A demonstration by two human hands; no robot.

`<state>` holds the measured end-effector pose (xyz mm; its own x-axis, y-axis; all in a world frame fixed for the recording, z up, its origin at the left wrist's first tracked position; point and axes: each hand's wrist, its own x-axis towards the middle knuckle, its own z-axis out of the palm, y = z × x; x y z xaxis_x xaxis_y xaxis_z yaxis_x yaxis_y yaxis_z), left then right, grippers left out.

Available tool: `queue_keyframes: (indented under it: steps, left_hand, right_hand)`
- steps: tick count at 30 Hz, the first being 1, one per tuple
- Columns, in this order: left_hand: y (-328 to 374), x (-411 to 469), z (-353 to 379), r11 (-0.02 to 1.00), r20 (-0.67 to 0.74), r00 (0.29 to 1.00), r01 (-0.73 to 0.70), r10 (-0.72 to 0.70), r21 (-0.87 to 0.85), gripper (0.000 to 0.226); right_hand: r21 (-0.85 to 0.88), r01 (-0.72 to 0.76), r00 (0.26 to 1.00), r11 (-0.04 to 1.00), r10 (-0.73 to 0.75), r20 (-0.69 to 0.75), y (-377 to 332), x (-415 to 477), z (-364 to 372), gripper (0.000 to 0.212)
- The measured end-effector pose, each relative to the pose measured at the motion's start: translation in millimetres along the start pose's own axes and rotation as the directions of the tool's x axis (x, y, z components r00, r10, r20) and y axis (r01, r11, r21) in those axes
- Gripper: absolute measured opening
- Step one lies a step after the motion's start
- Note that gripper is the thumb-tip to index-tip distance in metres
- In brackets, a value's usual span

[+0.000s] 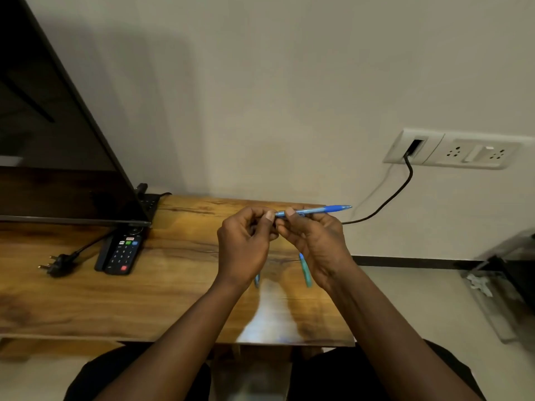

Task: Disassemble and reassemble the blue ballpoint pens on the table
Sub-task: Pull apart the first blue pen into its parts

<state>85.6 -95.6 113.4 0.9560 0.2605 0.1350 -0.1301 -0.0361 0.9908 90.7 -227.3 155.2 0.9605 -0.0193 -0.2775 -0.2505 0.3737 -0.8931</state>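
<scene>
Head view. Blue pen (318, 210) is held in the air over the far part of the wooden table (173, 285). Its long axis is near level and runs left to right, with the solid blue end pointing right and slightly up. Most of its length sticks out right of the grip.

Right hand (315, 241) pinches the clear barrel, thumb on top and fingers curled under. Left hand (246, 244) pinches the pen's left end, fingers tightly curled.

Teal pen (305, 270) lies on the table beneath the right hand, partly hidden.

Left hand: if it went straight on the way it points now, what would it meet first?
Most likely the right hand, which holds the blue pen; the left hand sits close beside it, depth unclear.
</scene>
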Motion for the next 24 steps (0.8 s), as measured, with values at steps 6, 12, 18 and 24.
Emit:
queue_keyframes:
  steps: [6,12,18,24]
  left_hand:
    - [5.3,-9.4,3.1,0.998,-0.026,0.998,-0.055,0.056,0.036,0.014]
    - [5.2,-14.9,7.6,0.89,0.045,0.965,-0.256,0.258,0.377,0.024]
    - [4.7,-4.8,5.9,0.862,0.056,0.953,-0.292,0.296,0.414,0.033]
    - [4.7,-5.4,5.6,0.905,0.035,0.97,-0.239,0.243,0.351,0.039]
  right_hand:
    - [0.044,-0.011,1.0,0.999,0.012,-0.019,-0.7,-6.5,1.2,0.023]
    - [0.106,-0.066,0.997,0.992,0.063,0.037,-0.5,-14.5,10.1,0.009]
    - [0.103,-0.074,0.997,0.992,0.071,0.036,-0.4,-16.5,14.0,0.009]
    - [0.051,-0.074,0.997,0.996,0.074,-0.01,-1.1,-17.7,12.4,0.012]
